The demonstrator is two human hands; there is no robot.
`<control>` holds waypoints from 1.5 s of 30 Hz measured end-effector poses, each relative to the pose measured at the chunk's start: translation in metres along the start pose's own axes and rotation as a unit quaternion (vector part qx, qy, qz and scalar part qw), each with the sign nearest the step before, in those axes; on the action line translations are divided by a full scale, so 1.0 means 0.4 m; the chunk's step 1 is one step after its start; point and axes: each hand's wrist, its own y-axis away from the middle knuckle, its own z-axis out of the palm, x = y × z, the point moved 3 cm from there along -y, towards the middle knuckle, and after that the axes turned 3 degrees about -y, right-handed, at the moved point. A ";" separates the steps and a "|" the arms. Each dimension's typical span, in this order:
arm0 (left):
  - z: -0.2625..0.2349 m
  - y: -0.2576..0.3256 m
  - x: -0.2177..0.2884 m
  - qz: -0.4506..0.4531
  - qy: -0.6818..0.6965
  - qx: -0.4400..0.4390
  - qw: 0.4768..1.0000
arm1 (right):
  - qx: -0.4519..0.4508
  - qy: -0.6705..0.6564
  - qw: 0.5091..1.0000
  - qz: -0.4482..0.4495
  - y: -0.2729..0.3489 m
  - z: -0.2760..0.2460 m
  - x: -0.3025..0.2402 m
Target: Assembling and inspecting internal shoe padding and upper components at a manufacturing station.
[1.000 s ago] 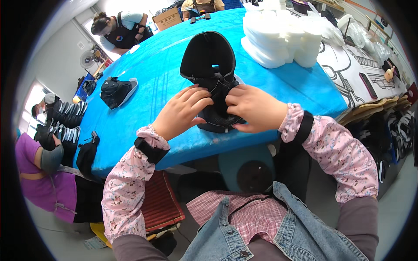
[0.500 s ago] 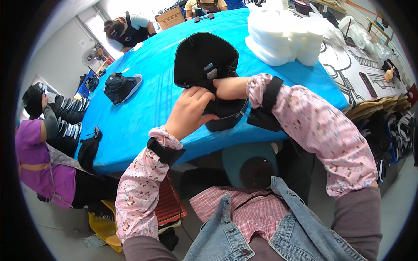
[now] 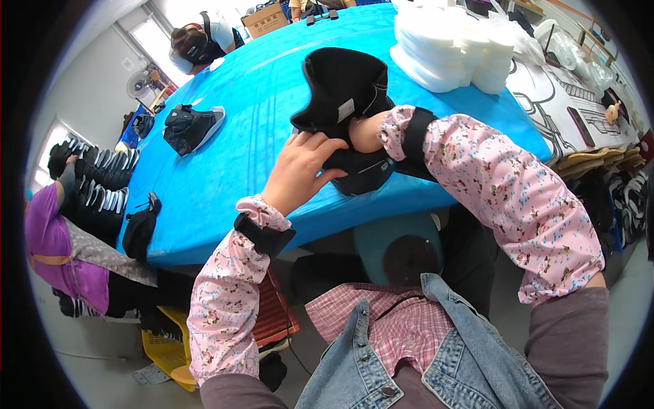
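A black boot [image 3: 349, 85] rests on the blue-covered table in front of me, its tall shaft folded open on the far side and a pale label inside. My left hand [image 3: 298, 167] curls its fingers over the boot's left rim, the thumb spread toward the near part. From the right, my right hand [image 3: 368, 133] reaches into the opening, so its fingers are hidden. Farther left on the table lies a black and grey shoe [image 3: 193, 129].
White stacked pads [image 3: 443, 54] stand at the far right of the blue table [image 3: 252, 88]. A black pouch-like piece [image 3: 142, 228] hangs over the left edge. Rows of dark shoes [image 3: 102, 177] sit beside a co-worker in purple [image 3: 68, 252]. Another person [image 3: 204, 44] bends over the far left.
The boot's shaft has turned and tilted, narrowing its opening. Both hands keep their places on it. The far-left person bends lower, and the whole view has shifted a little.
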 end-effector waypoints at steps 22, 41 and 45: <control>0.015 0.001 0.006 -0.058 -0.008 0.028 0.998 | 0.042 -0.213 0.975 0.039 0.031 -0.023 0.006; 0.077 -0.118 0.061 -0.017 -0.049 -0.211 0.976 | 0.175 -0.015 0.968 -0.180 -0.009 0.090 0.130; 0.024 -0.060 0.022 0.052 -0.054 -0.099 0.992 | 0.483 -0.130 0.830 -0.248 0.240 -0.016 -0.080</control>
